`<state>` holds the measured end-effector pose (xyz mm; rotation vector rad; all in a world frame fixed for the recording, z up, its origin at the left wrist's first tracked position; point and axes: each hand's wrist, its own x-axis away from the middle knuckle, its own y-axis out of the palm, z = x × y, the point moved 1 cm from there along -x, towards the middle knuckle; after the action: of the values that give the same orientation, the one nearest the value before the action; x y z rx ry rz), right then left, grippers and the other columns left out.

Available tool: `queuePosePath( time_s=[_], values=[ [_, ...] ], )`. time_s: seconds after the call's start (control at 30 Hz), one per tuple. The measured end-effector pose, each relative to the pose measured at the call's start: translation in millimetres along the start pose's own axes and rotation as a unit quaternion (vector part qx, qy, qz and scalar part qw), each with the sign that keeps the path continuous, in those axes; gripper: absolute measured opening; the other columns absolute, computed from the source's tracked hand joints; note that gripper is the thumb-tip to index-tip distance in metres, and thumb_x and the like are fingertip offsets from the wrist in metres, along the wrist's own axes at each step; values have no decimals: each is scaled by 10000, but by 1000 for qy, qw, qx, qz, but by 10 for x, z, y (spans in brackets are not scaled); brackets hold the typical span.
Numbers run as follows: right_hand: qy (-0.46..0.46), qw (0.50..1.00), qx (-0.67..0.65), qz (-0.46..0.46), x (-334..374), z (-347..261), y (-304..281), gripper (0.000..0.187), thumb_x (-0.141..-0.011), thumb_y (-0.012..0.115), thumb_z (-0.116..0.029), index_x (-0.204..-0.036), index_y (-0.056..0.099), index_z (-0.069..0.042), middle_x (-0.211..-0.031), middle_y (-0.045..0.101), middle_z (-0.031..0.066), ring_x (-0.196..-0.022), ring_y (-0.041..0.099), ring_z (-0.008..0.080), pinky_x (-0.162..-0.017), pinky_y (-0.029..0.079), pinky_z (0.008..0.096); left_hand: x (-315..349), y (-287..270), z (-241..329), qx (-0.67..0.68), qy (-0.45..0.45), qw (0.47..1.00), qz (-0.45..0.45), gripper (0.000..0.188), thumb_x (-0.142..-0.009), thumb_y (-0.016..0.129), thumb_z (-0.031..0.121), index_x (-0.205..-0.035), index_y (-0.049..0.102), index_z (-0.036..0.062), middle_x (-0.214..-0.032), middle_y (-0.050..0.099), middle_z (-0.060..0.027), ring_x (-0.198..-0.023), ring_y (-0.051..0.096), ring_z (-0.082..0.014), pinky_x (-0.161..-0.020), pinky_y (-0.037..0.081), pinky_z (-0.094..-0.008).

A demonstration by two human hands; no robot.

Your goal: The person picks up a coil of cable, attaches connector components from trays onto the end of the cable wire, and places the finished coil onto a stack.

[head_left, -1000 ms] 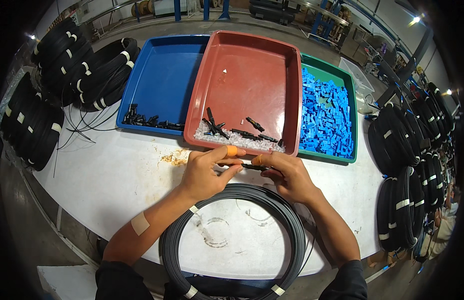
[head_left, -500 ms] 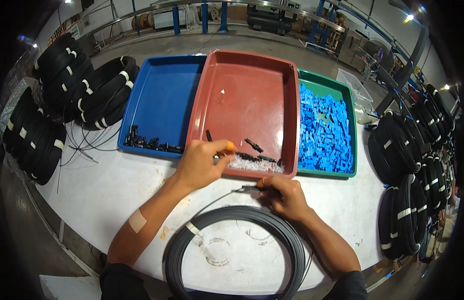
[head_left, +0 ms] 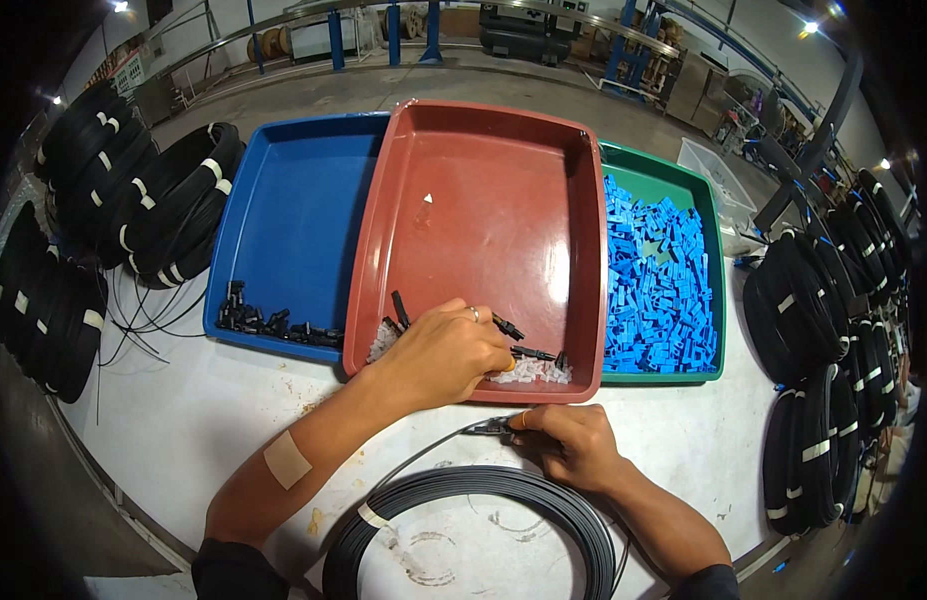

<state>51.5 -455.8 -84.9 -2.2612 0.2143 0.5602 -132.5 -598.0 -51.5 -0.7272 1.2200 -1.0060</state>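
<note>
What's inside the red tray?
The red tray holds small white pieces and black connectors along its near side, plus a white chip farther back. The left hand hides whatever is beneath it.

A blue tray with black connectors, a brick-red tray with whitish bits and a green tray with blue clips stand out against a white tabletop blotched brown, as do a white-banded dark grey cable coil, a black fitting and an orange finger wrap.
</note>
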Motion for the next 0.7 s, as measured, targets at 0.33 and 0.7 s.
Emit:
queuePosePath(
  time_s=[0.33, 0.7],
  values=[
    [-19, 1000, 4, 10, -10, 8, 4, 196, -800, 798, -48, -981, 724, -57, -816, 734, 86, -709, 728, 242, -614, 569, 345, -146, -17, -35, -63, 25, 997, -42, 157, -796, 708, 60, -904, 803, 125, -985, 657, -2, -973, 609, -196, -823, 449, -349],
    [-22, 1000, 10, 11, 1, 30, 20, 193, -805, 792, -55, -984, 721, -58, -812, 734, 86, -720, 732, 250, -631, 573, 351, -214, 72, 30, -44, 62, 997, 16, 158, -798, 695, 81, -909, 800, 120, -1068, 674, -27, -980, 613, -198, -830, 455, -351]
  ],
)
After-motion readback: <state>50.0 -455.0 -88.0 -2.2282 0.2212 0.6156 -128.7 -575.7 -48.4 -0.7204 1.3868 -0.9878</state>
